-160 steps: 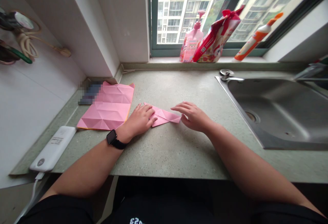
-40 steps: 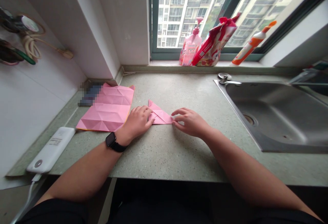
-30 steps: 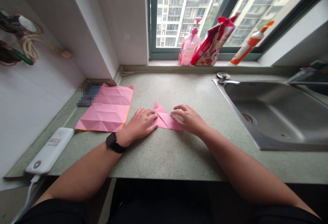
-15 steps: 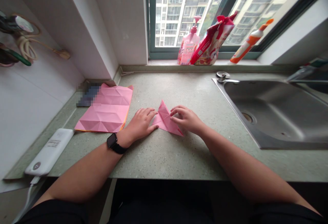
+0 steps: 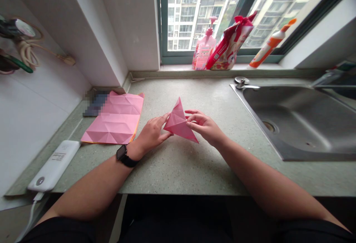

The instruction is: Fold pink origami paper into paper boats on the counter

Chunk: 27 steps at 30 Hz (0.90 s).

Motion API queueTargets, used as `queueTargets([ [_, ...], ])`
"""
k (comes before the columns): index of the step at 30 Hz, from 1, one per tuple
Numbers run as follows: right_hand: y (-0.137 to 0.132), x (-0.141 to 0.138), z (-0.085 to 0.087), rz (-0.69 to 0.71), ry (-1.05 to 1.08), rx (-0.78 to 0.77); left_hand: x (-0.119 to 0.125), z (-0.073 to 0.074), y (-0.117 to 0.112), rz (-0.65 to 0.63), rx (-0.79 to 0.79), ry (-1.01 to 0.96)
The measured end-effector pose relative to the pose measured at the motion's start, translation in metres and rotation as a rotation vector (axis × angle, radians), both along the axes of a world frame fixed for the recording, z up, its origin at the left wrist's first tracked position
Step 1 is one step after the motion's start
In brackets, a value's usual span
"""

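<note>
Pink three-pointed folded paper piece (image 5: 178, 121) turned and raised between both hands

Since the frame half a second ago, its upper tip has swung further toward twelve o'clock (directly away from the wearer), and the right fingers have come to its edge. Long axis: roughly eleven to five. The piece appears tilted up off the speckled grey-green stone counter (image 5: 155, 174); whether any corner rests there cannot be told.

Bare right hand (image 5: 208, 127) — paper at its nine o'clock, thumb and forefinger pinched on the right edge. Bare left hand (image 5: 150, 133) — paper at its two o'clock, thumb and fingers parted about the left corner and touching it; firmness of hold cannot be determined. Neither hand is nearer; both make contact.

At nine o'clock of the piece: creased pink paper sheets (image 5: 116, 118), stacked.

Containers: rectangular stainless-steel sink (image 5: 294, 124) at three o'clock, round drain and dark specks within; pink plastic pump bottle (image 5: 204, 53) and red-and-white plastic bag (image 5: 232, 46) at one; orange-and-white plastic squeeze bottle (image 5: 268, 49) at two. Contents of these last three not determinable.
</note>
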State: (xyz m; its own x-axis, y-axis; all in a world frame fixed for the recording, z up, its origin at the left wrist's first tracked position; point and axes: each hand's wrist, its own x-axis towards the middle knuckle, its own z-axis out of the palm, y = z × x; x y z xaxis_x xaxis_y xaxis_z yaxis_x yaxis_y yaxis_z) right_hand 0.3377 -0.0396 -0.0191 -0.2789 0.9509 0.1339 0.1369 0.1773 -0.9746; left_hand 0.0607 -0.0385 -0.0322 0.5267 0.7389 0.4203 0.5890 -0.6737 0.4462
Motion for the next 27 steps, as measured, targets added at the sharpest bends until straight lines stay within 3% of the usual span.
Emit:
queueTargets([
  [6, -0.005, -0.002, 0.009, 0.039, 0.010, 0.066, 0.001, 0.002, 0.000, 0.016, -0.023, -0.057],
  [12, -0.007, 0.000, 0.013, -0.042, 0.008, 0.147, 0.002, 0.008, -0.001, 0.037, -0.080, -0.137],
  [17, -0.004, 0.004, 0.009, -0.020, 0.078, 0.115, 0.003, 0.012, -0.001, 0.043, -0.071, -0.155],
  [22, 0.002, 0.010, 0.000, -0.028, 0.023, 0.142, 0.002, 0.007, 0.004, 0.077, -0.049, -0.221],
  [27, 0.006, 0.008, -0.011, 0.038, -0.029, 0.063, 0.001, 0.007, 0.007, 0.057, -0.165, -0.288],
])
